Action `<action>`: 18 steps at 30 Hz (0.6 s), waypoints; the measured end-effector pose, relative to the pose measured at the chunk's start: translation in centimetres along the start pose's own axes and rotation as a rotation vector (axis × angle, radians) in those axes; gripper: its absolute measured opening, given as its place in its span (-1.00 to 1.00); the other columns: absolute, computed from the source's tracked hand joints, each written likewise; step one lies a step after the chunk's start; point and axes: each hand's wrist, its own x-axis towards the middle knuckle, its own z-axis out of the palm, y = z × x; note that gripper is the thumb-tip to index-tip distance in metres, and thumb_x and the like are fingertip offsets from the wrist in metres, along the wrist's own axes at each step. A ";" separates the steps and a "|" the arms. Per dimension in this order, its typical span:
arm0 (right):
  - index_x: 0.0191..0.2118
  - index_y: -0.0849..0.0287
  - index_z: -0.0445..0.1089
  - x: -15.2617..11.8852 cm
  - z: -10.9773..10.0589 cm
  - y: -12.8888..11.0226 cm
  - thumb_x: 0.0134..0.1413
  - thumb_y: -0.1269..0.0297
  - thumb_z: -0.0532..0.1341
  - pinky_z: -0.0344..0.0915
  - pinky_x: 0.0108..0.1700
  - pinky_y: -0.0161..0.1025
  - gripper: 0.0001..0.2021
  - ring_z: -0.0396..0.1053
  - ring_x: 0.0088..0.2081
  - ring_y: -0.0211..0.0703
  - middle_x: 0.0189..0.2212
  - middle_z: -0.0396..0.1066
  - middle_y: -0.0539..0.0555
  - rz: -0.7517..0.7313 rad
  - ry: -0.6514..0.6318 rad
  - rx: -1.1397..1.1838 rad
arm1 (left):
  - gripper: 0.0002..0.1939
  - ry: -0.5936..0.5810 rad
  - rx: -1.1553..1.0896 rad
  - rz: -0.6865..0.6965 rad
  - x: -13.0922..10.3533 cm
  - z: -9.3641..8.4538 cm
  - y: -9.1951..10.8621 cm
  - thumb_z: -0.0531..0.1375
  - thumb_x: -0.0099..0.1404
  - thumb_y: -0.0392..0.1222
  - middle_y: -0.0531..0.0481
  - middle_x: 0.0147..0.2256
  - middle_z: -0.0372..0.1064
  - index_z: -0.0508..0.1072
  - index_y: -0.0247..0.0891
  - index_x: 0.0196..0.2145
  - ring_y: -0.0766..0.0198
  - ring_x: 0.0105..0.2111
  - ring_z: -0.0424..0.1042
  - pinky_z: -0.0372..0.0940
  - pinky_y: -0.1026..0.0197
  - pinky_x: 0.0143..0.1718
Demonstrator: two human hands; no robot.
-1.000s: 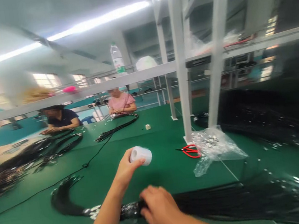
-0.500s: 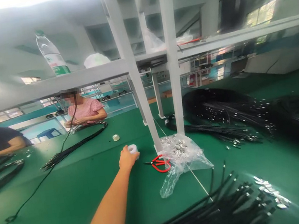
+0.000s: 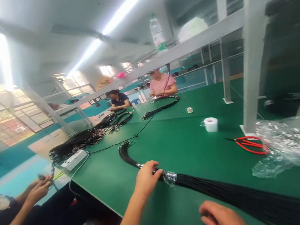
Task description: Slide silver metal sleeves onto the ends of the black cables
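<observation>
A long bundle of thin black cables (image 3: 223,188) lies across the green table, running from the lower right toward the middle. Clear plastic film (image 3: 170,178) is wrapped round part of it. My left hand (image 3: 148,178) grips the bundle just beyond the film, thumb and fingers around it. Close to the table's front edge, my right hand (image 3: 223,217) is beside the bundle, its fingers loosely curled and the thumb apart, with nothing seen in it. A white tape roll (image 3: 211,126) stands beyond the bundle.
Red-handled pliers (image 3: 252,145) and a clear bag of small metal parts (image 3: 289,140) lie at right by a white shelf post (image 3: 248,71). A power strip (image 3: 74,160) and more cable bundles (image 3: 83,139) are at left. A co-worker's hands (image 3: 41,187) are at far left.
The view has swung left. My left hand has let go of the tape roll and is now on the cable bundle. My right hand has come into view.
</observation>
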 end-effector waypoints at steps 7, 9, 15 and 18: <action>-0.19 0.09 0.34 6.6 -2.4 -6.8 0.14 0.25 0.09 0.15 -0.11 -0.18 -0.85 0.27 -0.10 -0.06 -0.16 0.35 0.09 0.011 0.120 -0.414 | -0.77 0.071 0.034 -0.160 -2.3 -0.6 -6.3 0.11 0.29 -0.14 -0.06 -0.14 0.35 0.37 -0.30 -0.14 0.22 -0.19 0.37 0.30 0.03 -0.15; -0.13 0.15 0.33 9.4 -2.4 -8.1 0.08 0.19 0.17 0.14 -0.07 -0.10 -0.75 0.25 -0.07 0.01 -0.14 0.34 0.14 0.037 0.073 -0.476 | -0.77 0.077 0.004 -0.126 -2.7 0.0 -6.2 0.10 0.30 -0.14 -0.05 -0.15 0.35 0.36 -0.29 -0.14 0.23 -0.20 0.37 0.30 0.04 -0.16; -0.20 0.25 0.36 13.6 -2.1 -8.7 0.09 0.20 0.20 0.28 -0.12 -0.09 -0.77 0.36 -0.21 -0.15 -0.24 0.39 0.07 0.080 -0.227 -0.571 | -0.78 0.120 -0.043 -0.118 -4.7 -0.1 -8.0 0.10 0.29 -0.17 -0.04 -0.20 0.36 0.36 -0.29 -0.13 0.25 -0.24 0.37 0.29 0.09 -0.19; -0.18 0.25 0.35 13.9 -2.4 -9.1 0.16 0.20 0.13 0.34 -0.20 -0.15 -0.78 0.38 -0.26 -0.19 -0.25 0.40 0.07 0.119 -0.260 -0.601 | -0.74 0.175 -0.038 -0.093 -4.9 -0.4 -8.4 0.11 0.27 -0.21 -0.04 -0.14 0.34 0.33 -0.23 -0.07 0.22 -0.14 0.34 0.25 0.12 -0.12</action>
